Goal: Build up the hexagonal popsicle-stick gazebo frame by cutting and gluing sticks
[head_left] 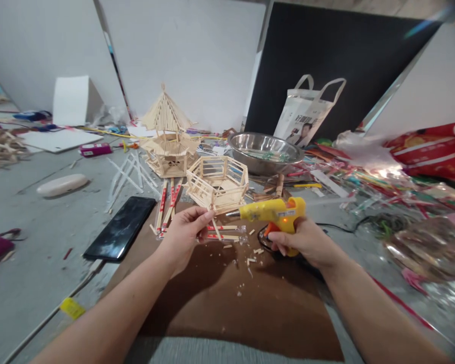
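My left hand (191,227) is closed in a pinch on a short wooden stick (217,230), which slants down from the fingertips. Right behind it is a hexagonal railing frame of thin wooden sticks (233,199); whether my fingers also touch this frame I cannot tell. My right hand (299,240) grips a yellow hot glue gun (265,210), with fingers at its orange trigger. Its metal nozzle points left, close to the stick and my left fingertips. Behind stands a stick-built pavilion model (170,146) with a pointed roof.
Under my hands lies a brown sheet (227,308) with stick scraps and red-wrapped chopsticks (170,205). A phone (121,227) with a cable is left. Behind are a steel bowl (265,151) and a white bag (305,114). Plastic wrappers (382,197) spread right.
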Demonstrator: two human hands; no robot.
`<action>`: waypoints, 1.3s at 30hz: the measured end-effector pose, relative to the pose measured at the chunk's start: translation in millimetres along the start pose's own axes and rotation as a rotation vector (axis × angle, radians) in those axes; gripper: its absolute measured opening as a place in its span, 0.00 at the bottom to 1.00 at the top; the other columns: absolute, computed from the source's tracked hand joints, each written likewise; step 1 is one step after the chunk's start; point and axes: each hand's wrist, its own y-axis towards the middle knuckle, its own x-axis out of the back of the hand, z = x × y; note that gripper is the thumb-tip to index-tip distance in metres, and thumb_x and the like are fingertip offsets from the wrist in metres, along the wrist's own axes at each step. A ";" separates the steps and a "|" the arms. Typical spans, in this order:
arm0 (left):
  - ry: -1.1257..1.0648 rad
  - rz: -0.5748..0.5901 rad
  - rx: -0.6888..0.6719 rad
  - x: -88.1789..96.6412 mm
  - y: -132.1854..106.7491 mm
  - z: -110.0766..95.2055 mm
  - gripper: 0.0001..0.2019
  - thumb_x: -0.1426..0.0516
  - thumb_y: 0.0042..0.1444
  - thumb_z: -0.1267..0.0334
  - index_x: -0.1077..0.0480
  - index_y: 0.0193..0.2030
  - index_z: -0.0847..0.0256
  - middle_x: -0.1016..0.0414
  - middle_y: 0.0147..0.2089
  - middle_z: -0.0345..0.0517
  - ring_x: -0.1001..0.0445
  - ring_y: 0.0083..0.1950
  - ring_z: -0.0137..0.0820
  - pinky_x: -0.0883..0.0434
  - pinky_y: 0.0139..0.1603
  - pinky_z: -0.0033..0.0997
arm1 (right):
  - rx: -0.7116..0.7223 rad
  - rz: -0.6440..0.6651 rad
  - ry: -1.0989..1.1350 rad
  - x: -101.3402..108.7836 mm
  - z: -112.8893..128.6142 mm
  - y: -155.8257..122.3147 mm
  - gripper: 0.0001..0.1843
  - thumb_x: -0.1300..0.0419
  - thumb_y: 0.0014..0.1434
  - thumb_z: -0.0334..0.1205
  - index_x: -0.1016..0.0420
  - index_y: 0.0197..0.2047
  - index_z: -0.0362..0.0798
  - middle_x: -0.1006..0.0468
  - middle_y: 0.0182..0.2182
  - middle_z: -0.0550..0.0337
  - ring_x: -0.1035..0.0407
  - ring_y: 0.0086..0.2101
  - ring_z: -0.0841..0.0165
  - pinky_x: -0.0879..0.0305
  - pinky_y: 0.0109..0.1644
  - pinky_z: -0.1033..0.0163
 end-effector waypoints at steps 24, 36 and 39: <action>-0.006 0.008 0.022 4.7 5.3 7.6 0.11 0.41 0.42 0.57 0.34 0.26 0.64 0.41 0.16 0.32 0.44 0.16 0.18 0.45 0.16 0.19 | -0.051 -0.020 -0.043 -11.9 -22.8 -4.7 0.17 0.39 0.40 0.52 0.32 0.25 0.47 0.36 0.16 0.65 0.47 0.13 0.78 0.50 0.13 0.69; 0.003 0.020 0.027 3.3 3.7 5.7 0.10 0.41 0.43 0.58 0.35 0.25 0.64 0.42 0.16 0.32 0.45 0.16 0.18 0.46 0.15 0.19 | 0.167 -0.023 -0.294 -11.6 -22.8 -5.2 0.14 0.43 0.47 0.50 0.30 0.33 0.49 0.31 0.18 0.61 0.35 0.22 0.69 0.40 0.21 0.66; 0.001 0.027 0.025 3.1 3.6 5.1 0.10 0.42 0.43 0.59 0.34 0.26 0.64 0.42 0.16 0.32 0.45 0.16 0.17 0.46 0.15 0.19 | 0.200 -0.036 -0.333 -11.5 -22.0 -5.1 0.15 0.43 0.47 0.50 0.29 0.35 0.50 0.28 0.22 0.59 0.32 0.29 0.65 0.36 0.25 0.63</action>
